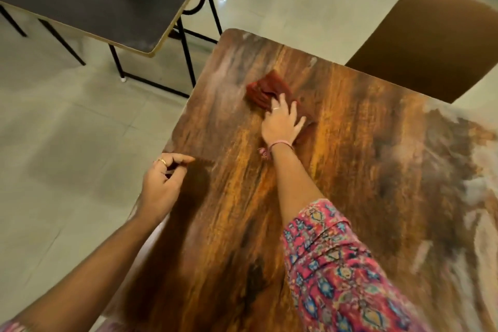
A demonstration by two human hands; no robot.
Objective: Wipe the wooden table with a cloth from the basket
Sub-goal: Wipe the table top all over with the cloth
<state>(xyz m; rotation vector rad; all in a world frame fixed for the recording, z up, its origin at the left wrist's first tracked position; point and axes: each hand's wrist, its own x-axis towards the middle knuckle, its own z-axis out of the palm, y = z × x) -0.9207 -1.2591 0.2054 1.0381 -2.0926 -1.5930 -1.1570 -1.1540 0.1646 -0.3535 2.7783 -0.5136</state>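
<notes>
Two hands are in view, and only one is working. The right hand [283, 121] lies flat with fingers spread on a rust-red cloth [265, 89], pressing it to the wooden worktop [350, 170] toward the far end, at about 12 o'clock from the person. The cloth is crumpled and pokes out past the fingertips toward 11 o'clock; part of it is hidden under the palm. The left hand [164, 180] hangs at the worktop's left edge, near 9 o'clock, fingers loosely curled around nothing, with the index finger just over the rim; whether it touches the wood cannot be told.

Judging by this, the wiping step itself is in hand: the cloth is out of the basket, which is nowhere in view, and sits on the surface under pressure. Pale smears show near the far left corner at 11 o'clock and in a broad patch along the right side at 2 to 3 o'clock; these could be dust, moisture or glare, and blur makes it hard to say. The next move likely calls for steady downward pressure while sweeping the cloth toward those patches, keeping it gathered under the palm so that it does not slip free.

Beyond the worktop stand a dark folding table [102, 0] at 10 o'clock and a brown chair seat [436, 43] at 1 o'clock, both apart from it on a pale tiled floor [67, 129]. No brand, label or writing can be read anywhere.
</notes>
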